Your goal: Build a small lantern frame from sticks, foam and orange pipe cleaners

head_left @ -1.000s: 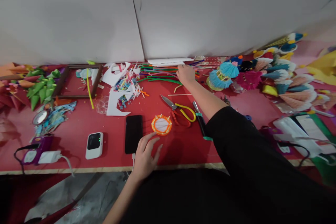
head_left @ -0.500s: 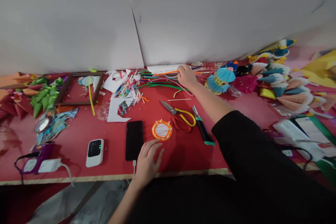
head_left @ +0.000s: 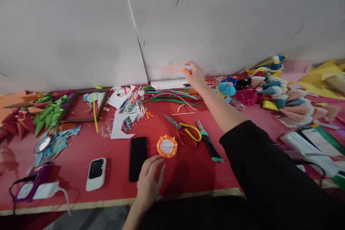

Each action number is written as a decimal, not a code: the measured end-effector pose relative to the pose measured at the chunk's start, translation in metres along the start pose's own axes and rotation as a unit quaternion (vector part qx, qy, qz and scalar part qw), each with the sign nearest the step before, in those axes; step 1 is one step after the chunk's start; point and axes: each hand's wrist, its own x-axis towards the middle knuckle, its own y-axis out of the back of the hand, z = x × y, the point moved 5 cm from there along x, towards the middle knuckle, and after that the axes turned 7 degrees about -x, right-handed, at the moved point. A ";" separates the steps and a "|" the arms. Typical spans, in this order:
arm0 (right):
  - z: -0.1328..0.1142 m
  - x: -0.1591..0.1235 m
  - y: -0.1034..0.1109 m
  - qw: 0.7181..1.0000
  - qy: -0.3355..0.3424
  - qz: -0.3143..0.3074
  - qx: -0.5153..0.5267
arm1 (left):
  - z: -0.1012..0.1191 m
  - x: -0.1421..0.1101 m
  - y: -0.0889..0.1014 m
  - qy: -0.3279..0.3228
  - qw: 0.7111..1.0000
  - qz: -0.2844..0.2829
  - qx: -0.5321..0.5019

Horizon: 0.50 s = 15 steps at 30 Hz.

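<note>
My right hand [head_left: 195, 75] is raised in front of the white panel, fingers pinched on a thin orange strip [head_left: 185, 71] whose far end is smeared by motion. Below it lies a bundle of coloured strips [head_left: 172, 95]. My left hand [head_left: 149, 183] lies at the near side of the table with fingers extended, holding nothing I can see. Just beyond its fingertips is a small round orange-rimmed piece [head_left: 167, 147] with a white centre and pale yellow bits around the rim. A black phone [head_left: 138, 158] is partly behind this hand.
Yellow-and-red-handled scissors [head_left: 185, 129] and a utility knife [head_left: 208, 142] lie right of centre. Paper scraps [head_left: 132, 111] and a brown frame [head_left: 83, 106] are on the left. Folded paper crafts [head_left: 280, 90] crowd the right. A white device [head_left: 96, 174] sits near the front edge [head_left: 113, 203].
My right hand has lifted up from the strip bundle, bringing an orange strip with it. My left hand stays beside the phone. The view has tilted up, showing the panel's top edge.
</note>
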 end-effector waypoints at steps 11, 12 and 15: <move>-0.025 -0.015 -0.044 0.970 0.140 -0.186 -0.075 | 0.002 -0.010 -0.001 0.022 1.000 -0.017 -0.010; -0.026 -0.011 -0.043 0.969 0.136 -0.190 -0.084 | 0.000 -0.011 0.000 0.025 1.000 -0.014 -0.008; -0.030 0.000 -0.037 0.967 0.123 -0.197 -0.109 | -0.003 -0.013 0.003 0.028 1.000 -0.008 -0.005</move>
